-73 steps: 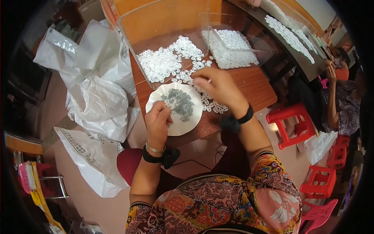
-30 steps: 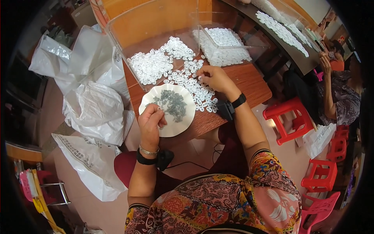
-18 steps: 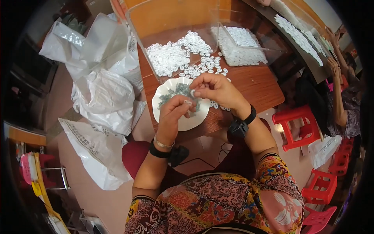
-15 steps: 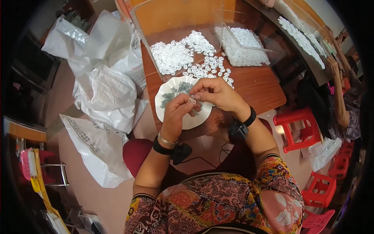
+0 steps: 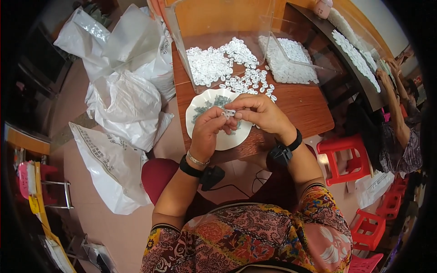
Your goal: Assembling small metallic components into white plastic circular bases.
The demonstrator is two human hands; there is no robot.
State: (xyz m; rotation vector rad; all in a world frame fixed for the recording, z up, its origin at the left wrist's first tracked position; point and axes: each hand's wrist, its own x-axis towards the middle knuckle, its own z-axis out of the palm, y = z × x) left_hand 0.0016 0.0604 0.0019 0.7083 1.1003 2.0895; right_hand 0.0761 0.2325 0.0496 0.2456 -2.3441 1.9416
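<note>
My left hand [image 5: 208, 132] and my right hand [image 5: 264, 113] meet over a white wavy-rimmed plate [image 5: 193, 128]. Between their fingertips is a small white oval plastic piece [image 5: 227, 113] with holes in it. The left fingers pinch its near side; the right thumb and forefinger close on its other end, where a dark spot shows. Small grey-green pieces [image 5: 211, 103] lie heaped in the plate, partly hidden behind my hands. Loose white oval pieces [image 5: 248, 81] of the same kind are scattered just beyond the plate on the brown wooden table [image 5: 300, 107].
Clear plastic panels [image 5: 182, 41] surround a larger pile of white pieces [image 5: 207, 66]. Packed white pieces [image 5: 291, 61] fill the table's far right. White sacks [image 5: 123, 107] stand at the left, a red stool [image 5: 343, 159] at the right. Another person's arms [image 5: 396, 104] work at a dark table.
My right fingers have shifted slightly, and the white oval piece now shows more between my fingertips, with a dark spot visible. The whole view has shifted a little.
</note>
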